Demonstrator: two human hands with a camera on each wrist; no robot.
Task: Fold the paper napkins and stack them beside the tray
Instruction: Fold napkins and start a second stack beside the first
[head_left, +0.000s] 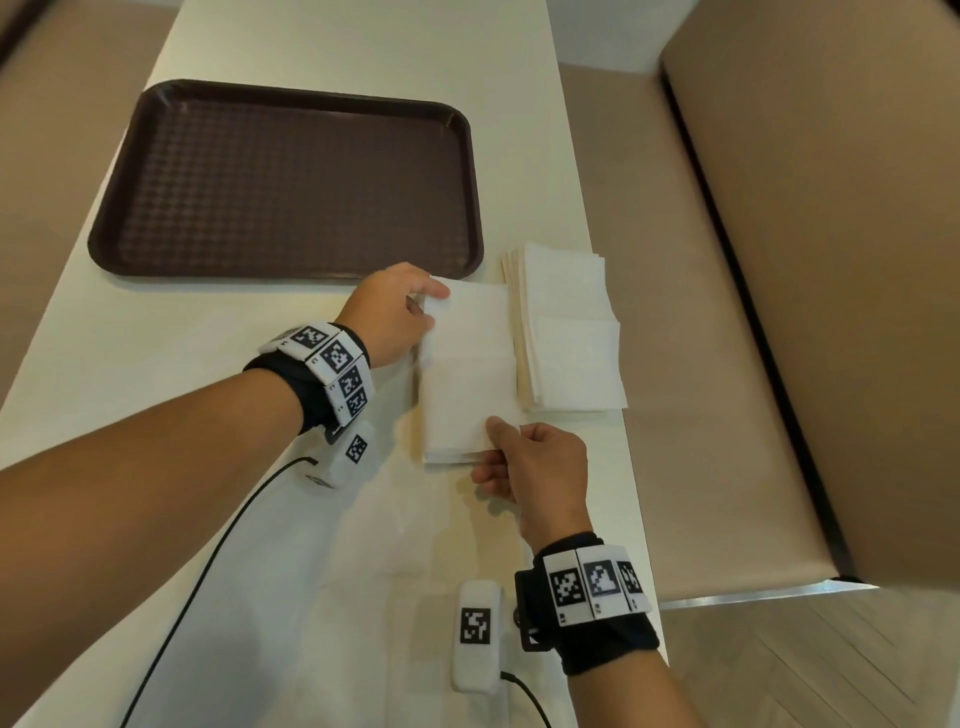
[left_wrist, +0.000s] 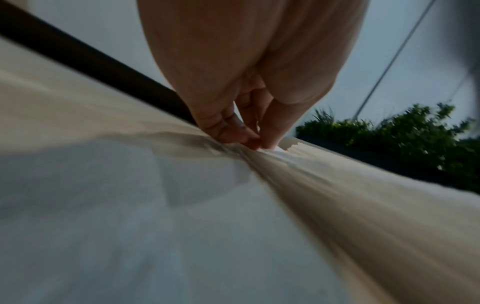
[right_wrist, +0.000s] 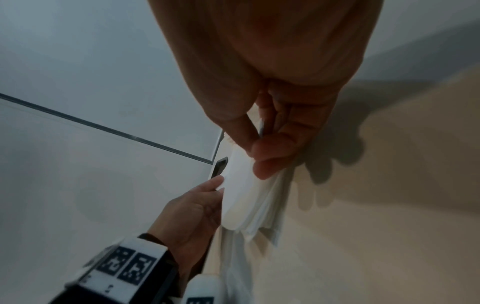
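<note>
A folded white napkin lies long and narrow on the white table, just in front of the brown tray. My left hand pinches its far left corner, thumb on top. My right hand pinches its near edge between thumb and fingers. Several layers show at that near edge. A stack of napkins lies right beside it, at the tray's right front corner. In the left wrist view my fingertips press into the paper. The right wrist view shows the napkin held between both hands.
The table's right edge runs close past the stack, with a beige bench beyond. A white tagged device with a black cable lies near my right wrist. A flat napkin is spread under my hands.
</note>
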